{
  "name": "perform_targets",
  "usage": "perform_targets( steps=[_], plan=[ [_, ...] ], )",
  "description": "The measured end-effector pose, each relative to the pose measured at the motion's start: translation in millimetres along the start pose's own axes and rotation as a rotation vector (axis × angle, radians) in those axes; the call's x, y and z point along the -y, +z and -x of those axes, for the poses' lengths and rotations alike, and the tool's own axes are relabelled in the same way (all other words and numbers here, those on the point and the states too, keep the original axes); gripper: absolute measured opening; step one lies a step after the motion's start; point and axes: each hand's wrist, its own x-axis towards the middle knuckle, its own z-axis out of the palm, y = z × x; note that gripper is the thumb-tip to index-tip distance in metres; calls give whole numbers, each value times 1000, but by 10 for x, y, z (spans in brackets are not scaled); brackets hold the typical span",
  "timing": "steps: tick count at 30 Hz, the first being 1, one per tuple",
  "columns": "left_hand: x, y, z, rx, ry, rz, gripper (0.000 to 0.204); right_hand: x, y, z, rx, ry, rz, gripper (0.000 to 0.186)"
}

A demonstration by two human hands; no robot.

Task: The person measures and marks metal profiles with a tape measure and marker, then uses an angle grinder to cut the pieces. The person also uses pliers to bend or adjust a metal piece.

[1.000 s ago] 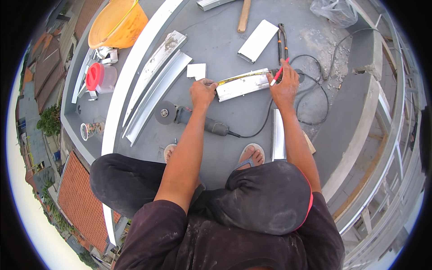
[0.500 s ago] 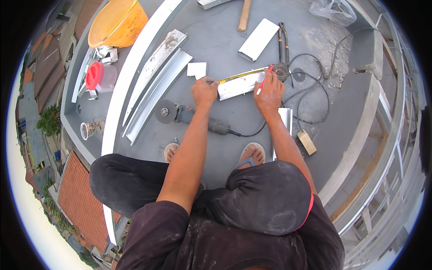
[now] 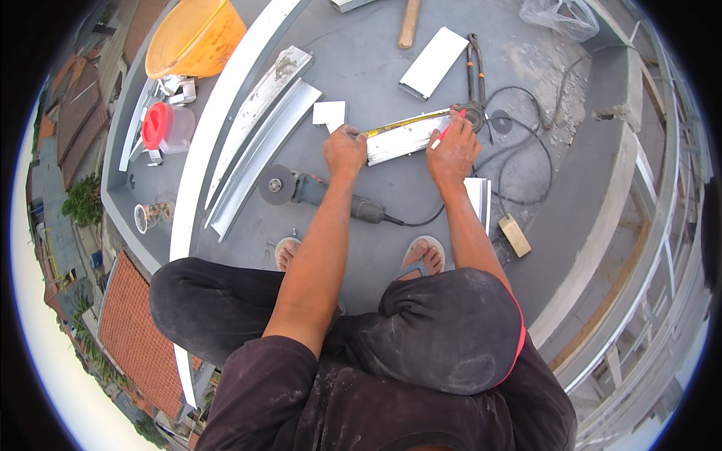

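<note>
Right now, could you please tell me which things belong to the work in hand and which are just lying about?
Apparently in use:
yellow measuring tape, at the left hand
white strip beneath it
red-and-white pen in the right hand

Seemingly lying about:
angle grinder
orange bucket
red-lidded tub
plastic bag

Left grip (image 3: 345, 152) at tape (image 3: 406, 122), right grip (image 3: 456, 152) on pen (image 3: 441, 137)

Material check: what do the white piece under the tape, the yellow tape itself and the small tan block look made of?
White piece: probably coated metal, perhaps plastic; smooth, smudged white face with thin profiled edges.
Yellow tape: likely painted steel; a thin, straight, glossy-looking strip.
Tan block: most likely bare wood, judging by its pale, matt, squared faces.
</note>
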Motion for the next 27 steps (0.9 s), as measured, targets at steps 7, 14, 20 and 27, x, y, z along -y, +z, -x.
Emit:
perform_targets(
  steps=[7,14,20,27],
  plan=[
    [75,95,-56,7,-1,38,23,-48,39,30,-40,-5,-111,59],
    [208,151,-222,70,-28,124,25,-164,27,18,-36,-116,-239,57],
    [221,128,-81,18,-54,272,31,-49,-258,74,-112,-204,-386,36],
    [230,154,-77,-10,-53,287,33,204,4,147,340,4,-960,22]
  ],
)
